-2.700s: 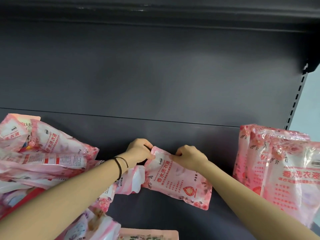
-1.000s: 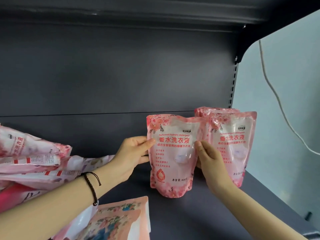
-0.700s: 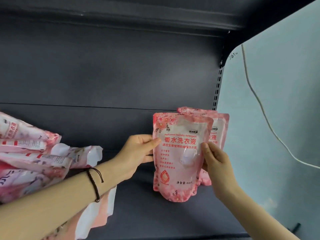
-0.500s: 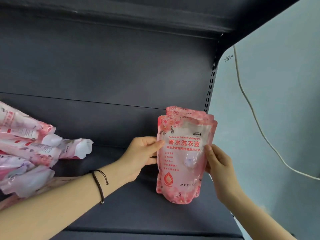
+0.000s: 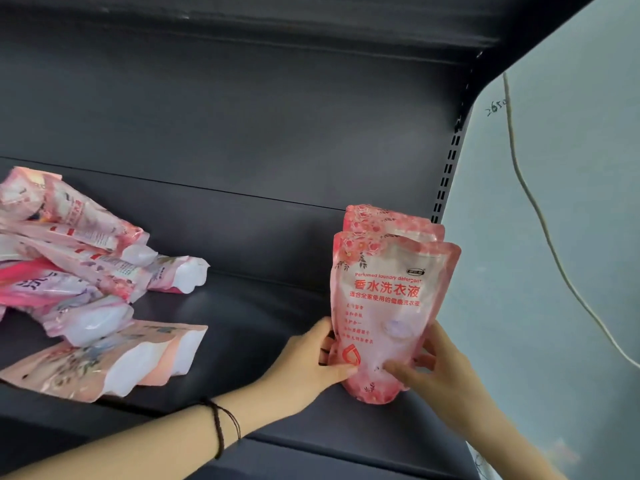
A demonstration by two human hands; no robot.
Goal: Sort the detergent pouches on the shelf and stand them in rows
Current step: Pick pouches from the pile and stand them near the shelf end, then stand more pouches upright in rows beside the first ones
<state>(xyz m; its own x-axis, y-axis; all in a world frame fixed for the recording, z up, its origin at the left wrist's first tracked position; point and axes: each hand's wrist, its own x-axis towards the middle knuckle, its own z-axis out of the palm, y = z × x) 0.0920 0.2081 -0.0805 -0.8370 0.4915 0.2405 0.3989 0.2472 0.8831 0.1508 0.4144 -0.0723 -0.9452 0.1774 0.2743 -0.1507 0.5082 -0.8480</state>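
Currently front pouch [image 5: 388, 306] stands upright at the right end of the shelf [image 5: 263, 327], right in front of a second upright pouch [image 5: 388, 221] of the same kind. Left hand [image 5: 308, 362] and right hand [image 5: 433, 368] both grip the front pouch low on its sides. Loose pile of pouches [image 5: 79, 271] lies flat, well left of the front pouch. Cord [image 5: 540, 216] hangs on the wall to its right.

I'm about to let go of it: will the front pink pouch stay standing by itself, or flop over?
The front pouch looks soft and liquid-filled, bulging low, so it probably sags when squeezed. Both hands, left hand and right hand, steady its base, which hints that it tips easily. The upright pouches behind should prop it. Its glossy film may be slippery.
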